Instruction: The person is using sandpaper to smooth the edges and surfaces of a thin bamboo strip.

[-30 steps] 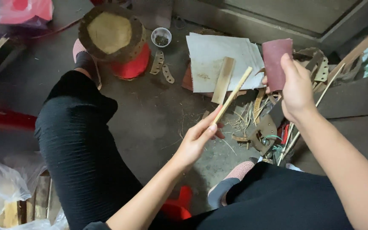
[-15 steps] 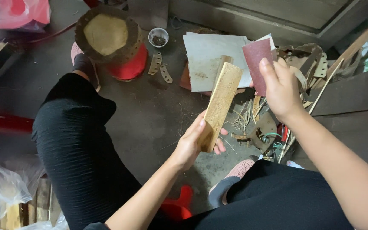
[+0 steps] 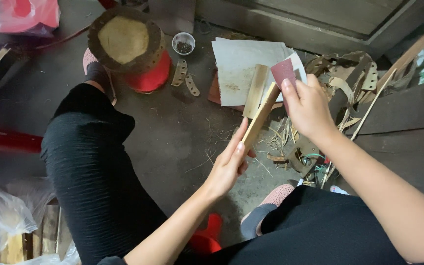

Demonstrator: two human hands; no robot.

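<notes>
Since half a second ago: wooden strip turned from broad face up to narrow edge up; sandpaper piece brought down against its top end.

Item 1. Left hand: fingers closed around the lower end of the wooden strip, thumb along one side, strip slanting up and away toward the right hand. Forearm reaches in from the lower frame edge, between the knees. The low grip apparently leaves the upper length free for rubbing.

Item 2. Right hand: fingers pinched on the dark red sandpaper piece, folded over the strip's top end. Wrist bent downward, forearm entering from the lower right corner.

Item 3. Wooden strip: pale, long, held above the floor, touching the sandpaper at its far end.

Item 4. Second wooden strip: lies on a grey sheet on the floor, just beyond the held one.

Item 5. Red stool with round fibrous pad: toward the floor's far left, small cup beside it, two punched metal plates nearby.

Item 6. Scrap heap: strips, offcuts and shavings under the right hand, near a dark plank.

Item 7. Clear plastic bag: lower left corner.
</notes>
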